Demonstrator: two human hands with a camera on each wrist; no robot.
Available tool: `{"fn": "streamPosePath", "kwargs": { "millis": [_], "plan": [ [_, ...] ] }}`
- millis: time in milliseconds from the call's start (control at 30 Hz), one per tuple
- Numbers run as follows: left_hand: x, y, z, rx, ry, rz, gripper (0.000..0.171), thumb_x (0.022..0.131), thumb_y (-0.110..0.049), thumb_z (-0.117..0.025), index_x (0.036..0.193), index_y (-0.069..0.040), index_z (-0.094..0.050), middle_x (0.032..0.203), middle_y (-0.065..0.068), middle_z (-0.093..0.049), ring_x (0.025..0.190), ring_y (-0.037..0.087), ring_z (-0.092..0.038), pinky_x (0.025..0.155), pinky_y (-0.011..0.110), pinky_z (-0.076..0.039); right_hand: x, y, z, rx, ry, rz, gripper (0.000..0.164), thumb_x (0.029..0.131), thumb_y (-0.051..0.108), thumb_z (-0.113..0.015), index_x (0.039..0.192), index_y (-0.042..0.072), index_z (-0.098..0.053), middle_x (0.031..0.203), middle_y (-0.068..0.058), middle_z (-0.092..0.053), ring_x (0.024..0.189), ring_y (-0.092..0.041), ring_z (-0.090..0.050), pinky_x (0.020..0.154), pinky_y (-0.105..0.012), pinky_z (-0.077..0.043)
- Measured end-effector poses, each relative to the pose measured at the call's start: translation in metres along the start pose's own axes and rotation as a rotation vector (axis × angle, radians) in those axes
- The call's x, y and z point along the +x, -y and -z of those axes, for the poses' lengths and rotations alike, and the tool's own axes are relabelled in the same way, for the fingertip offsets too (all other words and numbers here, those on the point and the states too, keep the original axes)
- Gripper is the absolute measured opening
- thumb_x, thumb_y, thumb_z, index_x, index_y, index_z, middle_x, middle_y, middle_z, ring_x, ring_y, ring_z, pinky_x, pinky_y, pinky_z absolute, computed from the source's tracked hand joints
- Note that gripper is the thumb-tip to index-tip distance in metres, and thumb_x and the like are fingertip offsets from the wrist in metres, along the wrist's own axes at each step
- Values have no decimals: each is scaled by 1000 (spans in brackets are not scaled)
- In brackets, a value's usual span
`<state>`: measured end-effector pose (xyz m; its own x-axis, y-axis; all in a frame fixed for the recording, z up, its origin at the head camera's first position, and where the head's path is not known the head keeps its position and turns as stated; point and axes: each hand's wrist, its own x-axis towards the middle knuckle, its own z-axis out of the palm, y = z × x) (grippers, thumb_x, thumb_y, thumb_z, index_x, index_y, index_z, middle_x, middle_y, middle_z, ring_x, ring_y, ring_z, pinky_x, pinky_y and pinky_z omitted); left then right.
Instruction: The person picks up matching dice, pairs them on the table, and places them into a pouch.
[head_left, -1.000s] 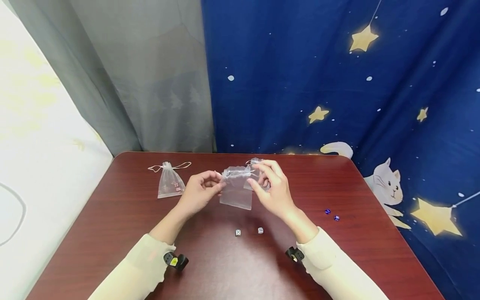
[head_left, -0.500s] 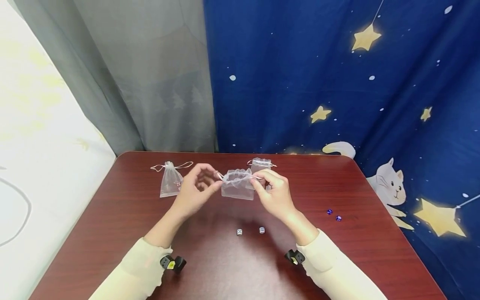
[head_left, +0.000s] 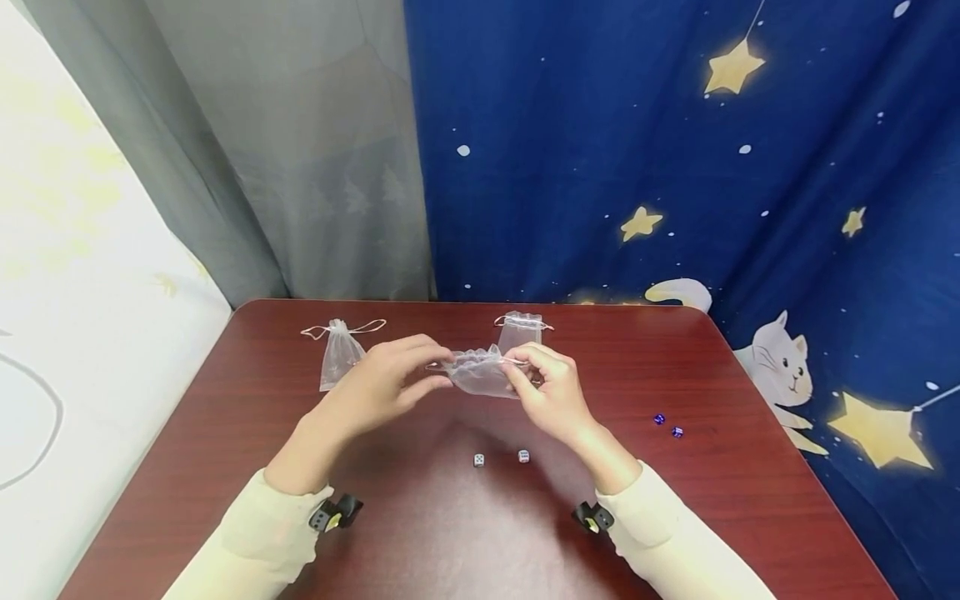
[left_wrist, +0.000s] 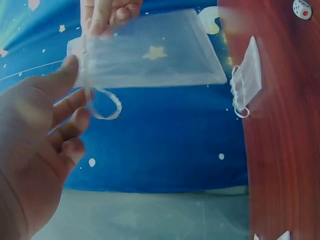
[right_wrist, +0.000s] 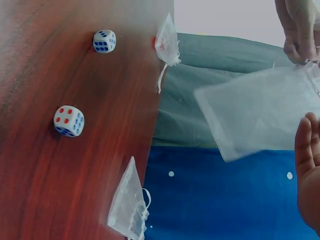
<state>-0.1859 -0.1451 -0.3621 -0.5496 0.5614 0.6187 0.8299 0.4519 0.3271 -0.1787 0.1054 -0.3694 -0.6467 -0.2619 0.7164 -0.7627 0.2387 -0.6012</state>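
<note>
A sheer white drawstring bag (head_left: 483,382) hangs between both hands, its gathered mouth upward in the head view. My right hand (head_left: 553,387) pinches the mouth's right end between thumb and fingers. My left hand (head_left: 382,379) is at the left end, fingertips right at the rim, thumb and fingers apart. A loose cord loop (left_wrist: 107,106) hangs beside the left fingers in the left wrist view. In the right wrist view the bag body (right_wrist: 250,107) looks flat, with nothing showing inside. Two white dice, one (head_left: 478,460) left and one (head_left: 523,457) right, lie on the table nearer the body.
On the brown table (head_left: 420,533), a second sheer bag (head_left: 341,354) lies at left, partly behind the left hand, with red showing inside (right_wrist: 156,43). Another bag (head_left: 519,329) lies behind the right hand. Two blue dice (head_left: 668,426) sit at right. Curtains (head_left: 562,167) hang behind.
The left hand has turned palm-down and let the cord slip, its fingers now at the bag's rim. The right hand has let go of the rear bag and moved to the held bag's mouth.
</note>
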Motion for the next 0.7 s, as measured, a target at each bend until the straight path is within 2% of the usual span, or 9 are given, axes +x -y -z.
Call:
{"fn": "streamPosePath", "kwargs": {
  "millis": [133,233,333,467,567,700],
  "plan": [
    [-1,1,-2,53,76,-21,26,86,0,-78,110,-8,-75,95,-4,-70,86,12,-66,80,29,-56,-4,2,1,49,41,-64,11,84,-21,-66,87,-10,-65,71,-19,-63,54,-31,-64,53,-22,-54],
    [-1,1,-4,126,97,-46,28,84,7,-76,107,-8,-76,92,-2,-69,86,15,-66,82,32,-56,-6,-1,1,52,73,-83,11,84,-19,-67,87,-8,-66,70,-17,-62,54,-28,-62,52,-21,-52],
    [-3,2,-5,148,74,-54,31,82,14,-72,104,-6,-76,94,1,-70,89,19,-66,83,34,-56,-9,-9,-1,29,101,-63,11,84,-16,-70,87,-5,-67,69,-13,-62,54,-23,-59,50,-21,-49],
    [-4,0,-3,111,13,-51,36,80,21,-63,101,-5,-74,98,3,-71,95,21,-66,86,36,-56,-15,-28,-5,-13,104,0,13,83,-15,-72,88,-2,-69,73,-9,-63,57,-18,-58,51,-24,-49],
    [-2,-3,-2,84,-17,-48,31,83,19,-64,100,-5,-72,98,2,-70,95,20,-66,87,36,-56,-17,-37,-8,-35,106,42,16,84,-13,-72,91,1,-70,77,-6,-64,60,-15,-59,54,-23,-50],
    [0,-5,-3,48,-25,-54,23,87,13,-68,99,-6,-69,94,1,-68,90,18,-66,83,34,-56,-17,-38,-12,-34,122,71,12,87,-6,-72,95,3,-71,81,-3,-66,65,-11,-60,58,-21,-52]
  ]
}}
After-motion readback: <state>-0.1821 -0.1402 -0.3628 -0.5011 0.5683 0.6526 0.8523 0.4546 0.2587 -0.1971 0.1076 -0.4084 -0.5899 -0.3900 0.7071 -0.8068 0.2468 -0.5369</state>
